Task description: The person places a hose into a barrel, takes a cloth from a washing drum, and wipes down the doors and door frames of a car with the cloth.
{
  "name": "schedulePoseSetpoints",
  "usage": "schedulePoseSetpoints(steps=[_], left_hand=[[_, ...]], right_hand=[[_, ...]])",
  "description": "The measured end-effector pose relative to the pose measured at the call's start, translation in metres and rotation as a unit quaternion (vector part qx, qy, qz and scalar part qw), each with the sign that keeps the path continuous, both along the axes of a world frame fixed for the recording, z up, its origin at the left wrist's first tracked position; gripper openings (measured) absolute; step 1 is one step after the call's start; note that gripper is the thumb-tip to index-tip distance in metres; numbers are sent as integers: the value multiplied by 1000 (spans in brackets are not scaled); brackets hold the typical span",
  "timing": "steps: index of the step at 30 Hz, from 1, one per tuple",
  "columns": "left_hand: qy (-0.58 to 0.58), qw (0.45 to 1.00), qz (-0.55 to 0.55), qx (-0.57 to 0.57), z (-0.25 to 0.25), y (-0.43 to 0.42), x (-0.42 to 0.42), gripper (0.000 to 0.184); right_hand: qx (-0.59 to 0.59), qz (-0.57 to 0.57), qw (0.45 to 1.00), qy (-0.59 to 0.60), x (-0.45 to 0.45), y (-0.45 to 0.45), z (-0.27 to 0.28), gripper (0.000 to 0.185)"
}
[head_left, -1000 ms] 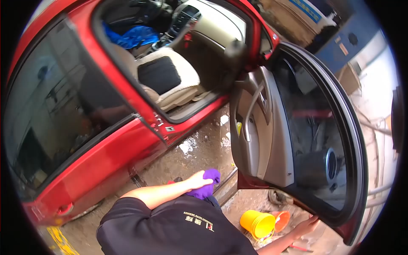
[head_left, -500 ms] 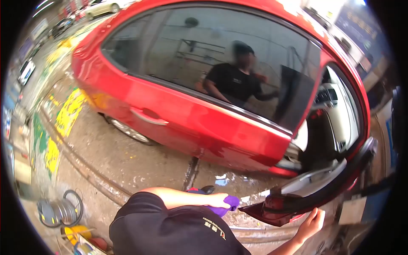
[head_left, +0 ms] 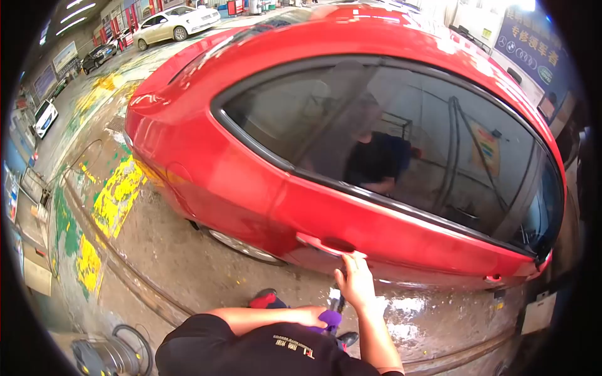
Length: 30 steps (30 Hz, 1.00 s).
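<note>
At nine o'clock, worn yellow paint marks the floor. The red car fills the middle, glossy, its doors seemingly shut. At six o'clock the left hand is closed around a crumpled purple cloth. At five o'clock lies the door handle, smooth and body-coloured over a dark recess; the right hand meets its end, thumb apart, grip unclear. The step seems to be handling that handle; pulling it would call for hooked fingers.

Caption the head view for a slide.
Right hand at the door handle of a red car; purple cloth in left hand.
</note>
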<state>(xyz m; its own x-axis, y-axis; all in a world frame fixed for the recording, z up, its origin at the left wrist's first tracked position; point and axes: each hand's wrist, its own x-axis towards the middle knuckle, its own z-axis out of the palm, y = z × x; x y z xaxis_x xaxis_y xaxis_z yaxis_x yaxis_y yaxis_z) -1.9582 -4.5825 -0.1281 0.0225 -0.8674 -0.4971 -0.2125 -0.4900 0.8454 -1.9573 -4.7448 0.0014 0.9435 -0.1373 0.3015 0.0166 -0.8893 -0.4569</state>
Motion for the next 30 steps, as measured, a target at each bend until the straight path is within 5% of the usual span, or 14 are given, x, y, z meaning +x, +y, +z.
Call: schedulePoseSetpoints(steps=[4, 8, 11, 15, 18, 20, 23, 25, 30], left_hand=[[-21, 997, 62, -34, -11, 93, 38, 52], [-10, 998, 36, -46, -25, 140, 52, 51], [-80, 995, 67, 11, 16, 180, 58, 42], [93, 992, 72, 53, 6, 236, 71, 38], [24, 993, 95, 59, 41, 280, 67, 37], [11, 993, 95, 68, 49, 303, 68, 37], [177, 967, 153, 99, 29, 319, 65, 34], [152, 975, 156, 36, 28, 319, 61, 35], [144, 981, 114, 55, 25, 296, 53, 36]], right_hand=[[-156, -78, 984, 39, 48, 49, -13, 45], [-174, -135, 964, 149, 76, 66, -35, 39], [-155, -146, 973, 90, 68, 71, -42, 30], [-169, -119, 978, 38, 51, 63, -61, 18], [-190, -160, 965, 86, 34, 83, -51, 17], [-181, -152, 967, 93, -6, 101, -50, 19], [-155, -164, 968, 109, -85, 136, -25, 21], [-155, -122, 980, 39, -148, 143, -27, 17], [-150, -191, 962, 128, -304, 169, 10, 20]])
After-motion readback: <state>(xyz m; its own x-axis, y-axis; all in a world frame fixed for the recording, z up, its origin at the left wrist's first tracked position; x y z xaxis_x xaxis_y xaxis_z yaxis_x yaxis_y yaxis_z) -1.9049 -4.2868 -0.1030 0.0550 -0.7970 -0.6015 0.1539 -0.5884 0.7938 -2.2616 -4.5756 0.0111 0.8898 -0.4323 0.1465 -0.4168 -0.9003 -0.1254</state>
